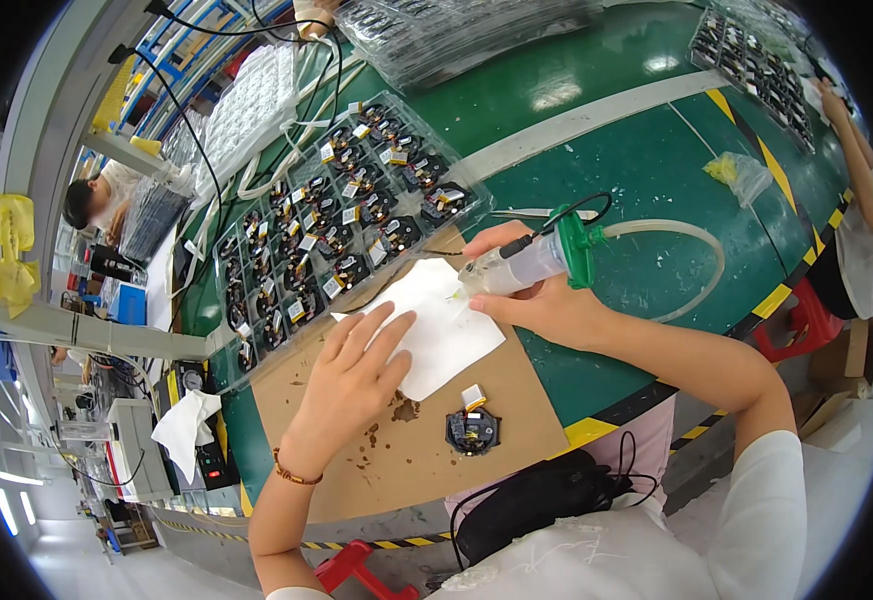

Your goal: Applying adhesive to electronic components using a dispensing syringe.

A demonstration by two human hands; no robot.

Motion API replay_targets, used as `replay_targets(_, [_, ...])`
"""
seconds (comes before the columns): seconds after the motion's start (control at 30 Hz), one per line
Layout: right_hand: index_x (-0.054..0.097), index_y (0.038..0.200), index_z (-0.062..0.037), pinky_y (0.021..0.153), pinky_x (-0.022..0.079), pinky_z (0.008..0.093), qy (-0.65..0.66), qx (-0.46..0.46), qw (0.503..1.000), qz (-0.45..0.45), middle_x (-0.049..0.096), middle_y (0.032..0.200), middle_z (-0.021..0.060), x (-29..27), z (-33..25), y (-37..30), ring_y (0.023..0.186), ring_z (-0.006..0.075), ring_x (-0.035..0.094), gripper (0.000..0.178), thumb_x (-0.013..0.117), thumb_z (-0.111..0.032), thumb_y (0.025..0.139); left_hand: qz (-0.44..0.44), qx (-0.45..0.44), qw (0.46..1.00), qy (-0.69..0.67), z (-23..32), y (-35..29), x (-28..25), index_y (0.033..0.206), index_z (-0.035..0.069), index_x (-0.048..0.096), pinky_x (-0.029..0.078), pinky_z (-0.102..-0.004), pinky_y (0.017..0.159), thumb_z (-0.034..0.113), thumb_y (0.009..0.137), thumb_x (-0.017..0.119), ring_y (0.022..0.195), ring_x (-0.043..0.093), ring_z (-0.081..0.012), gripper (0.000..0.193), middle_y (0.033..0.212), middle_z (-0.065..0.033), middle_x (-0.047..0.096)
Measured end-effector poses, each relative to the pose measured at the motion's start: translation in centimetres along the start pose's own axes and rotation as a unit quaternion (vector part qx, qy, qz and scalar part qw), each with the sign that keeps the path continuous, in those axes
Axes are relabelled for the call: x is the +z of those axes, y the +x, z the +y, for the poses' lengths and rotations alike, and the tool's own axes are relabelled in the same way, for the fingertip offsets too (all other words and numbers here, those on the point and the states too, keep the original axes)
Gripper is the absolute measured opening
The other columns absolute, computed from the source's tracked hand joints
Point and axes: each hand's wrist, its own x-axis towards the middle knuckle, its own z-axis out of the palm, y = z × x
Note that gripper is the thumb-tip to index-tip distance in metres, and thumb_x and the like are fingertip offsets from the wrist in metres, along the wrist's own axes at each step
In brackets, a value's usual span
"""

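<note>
In my right hand [546, 305] is a clear dispensing syringe [518, 264] with a green cap [576, 248], its fingers wrapped round the barrel. The syringe's tip points left, over a white paper sheet [446, 345]. A clear hose [701, 232] curves away from the cap to the right. My left hand [358, 375] lies on the sheet's left side, fingers stretched out and holding nothing. Below the sheet, a round black electronic module [472, 430] with a small silver battery [473, 397] rests on a stained brown cardboard [346, 470].
Beyond my hands stands a clear plastic tray [411, 225] filled with several similar modules. Stacked clear trays [456, 40] lie farther back on the green table [596, 160]. A crumpled plastic bag [741, 177] sits right. At left is a dispenser box [214, 450] beside white tissue [188, 430]. Other people work nearby.
</note>
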Motion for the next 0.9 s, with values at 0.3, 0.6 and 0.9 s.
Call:
replay_targets(0.3, [0.053,0.102,-0.0074,0.07,0.043,0.0253,-0.038,0.007,0.999,0.035,0.053,0.093,0.0026,-0.1,0.0,0.1,0.084,0.0099,0.052,0.035,0.075,-0.015,0.076,-0.098,-0.06,0.993,-0.019,3.2,-1.5,-5.7,0.086,0.007,0.06,0.04,-0.0426,0.096,0.004,0.071,0.058,0.12,0.048,-0.0287,0.015,0.121,-0.0082,0.056])
replay_targets(0.6, [0.055,0.1,-0.0067,0.071,0.044,0.0263,-0.069,-0.005,0.995,0.076,0.054,0.094,0.003,-0.1,-0.3,-0.1,0.083,0.0117,0.054,0.033,0.075,-0.014,0.074,-0.101,0.137,0.972,-0.164,4.6,1.2,-2.8,0.11,0.007,0.058,0.04,-0.0395,0.101,0.012,0.079,0.056,0.124,0.044,-0.0243,0.031,0.125,-0.0045,0.054])
replay_targets(0.9, [0.057,0.099,-0.0067,0.07,0.045,0.0258,-0.1,-0.018,0.992,0.071,0.054,0.094,0.0025,-0.1,-0.2,-0.2,0.083,0.0111,0.054,0.03,0.074,-0.014,0.075,-0.07,0.172,0.952,-0.243,4.1,1.6,-0.4,0.113,0.003,0.057,0.043,-0.0406,0.098,0.012,0.077,0.061,0.115,0.051,-0.028,0.038,0.117,-0.0103,0.055])
